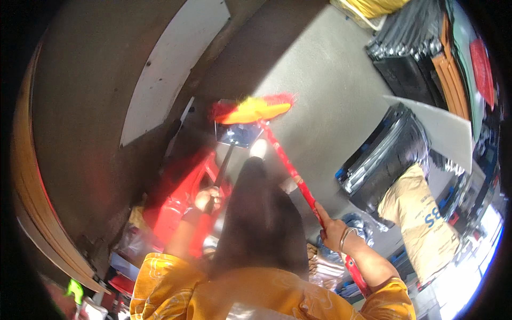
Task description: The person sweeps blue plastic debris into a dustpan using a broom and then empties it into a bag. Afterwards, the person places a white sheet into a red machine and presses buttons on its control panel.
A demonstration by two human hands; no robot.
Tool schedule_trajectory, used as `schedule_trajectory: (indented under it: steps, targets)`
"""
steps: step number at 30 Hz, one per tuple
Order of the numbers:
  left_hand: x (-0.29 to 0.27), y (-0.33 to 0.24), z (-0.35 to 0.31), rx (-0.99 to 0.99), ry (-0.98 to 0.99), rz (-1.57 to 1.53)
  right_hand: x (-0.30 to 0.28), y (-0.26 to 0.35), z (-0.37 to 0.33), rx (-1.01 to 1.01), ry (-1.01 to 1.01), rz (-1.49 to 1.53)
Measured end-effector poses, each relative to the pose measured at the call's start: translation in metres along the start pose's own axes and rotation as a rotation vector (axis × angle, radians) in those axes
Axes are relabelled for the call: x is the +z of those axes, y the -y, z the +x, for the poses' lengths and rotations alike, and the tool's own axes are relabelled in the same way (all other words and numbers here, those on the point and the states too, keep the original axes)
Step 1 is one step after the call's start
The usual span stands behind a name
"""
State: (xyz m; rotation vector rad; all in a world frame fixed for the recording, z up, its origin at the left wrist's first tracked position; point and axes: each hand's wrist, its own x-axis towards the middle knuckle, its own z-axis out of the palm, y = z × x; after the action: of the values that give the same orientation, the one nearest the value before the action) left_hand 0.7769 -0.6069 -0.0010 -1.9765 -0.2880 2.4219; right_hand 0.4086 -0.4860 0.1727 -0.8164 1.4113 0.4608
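My right hand (pixel 335 233) is closed around the red handle of a broom (pixel 293 170), which slants down and away to the left. Its orange head with red and yellow bristles (pixel 256 111) lies over the far part of a dustpan. That dustpan (pixel 240 134) looks dark and shiny and rests at the floor in front of my foot. My left hand (pixel 208 199) grips the dustpan's thin dark handle. The broom head hides part of the pan, so what lies in it cannot be made out.
A red plastic stool or chair (pixel 176 210) stands beside my left arm. On the right are black-wrapped stacks (pixel 392 154), a tan paper sack (pixel 421 221) and a pale flat sheet (pixel 440 125). A white panel (pixel 170 69) is at the left wall. Grey floor (pixel 325 80) stretches ahead.
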Motion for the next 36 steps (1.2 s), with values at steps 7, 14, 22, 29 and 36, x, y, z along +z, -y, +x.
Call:
schedule_trajectory:
  steps: [7, 14, 22, 29, 36]
  targets:
    - [-0.003, 0.053, -0.008, 0.083, 0.092, -0.338, -0.059, 0.046, 0.064, -0.077, -0.264, -0.296]
    - [-0.023, 0.061, -0.001, -0.073, 0.271, -0.803, -0.049, 0.117, 0.121, -0.078, -0.126, -0.505]
    - [-0.023, 0.038, 0.043, 0.109, 0.423, -0.775, 0.002, 0.113, 0.142, -0.014, -0.058, -0.738]
    - [-0.013, 0.062, 0.028, 0.155, 0.308, -0.592, -0.006, 0.047, -0.008, 0.028, 0.041, -0.689]
    - [0.035, 0.104, -0.012, 0.164, 0.246, -0.476, 0.003, -0.005, -0.073, 0.177, -0.351, -0.524]
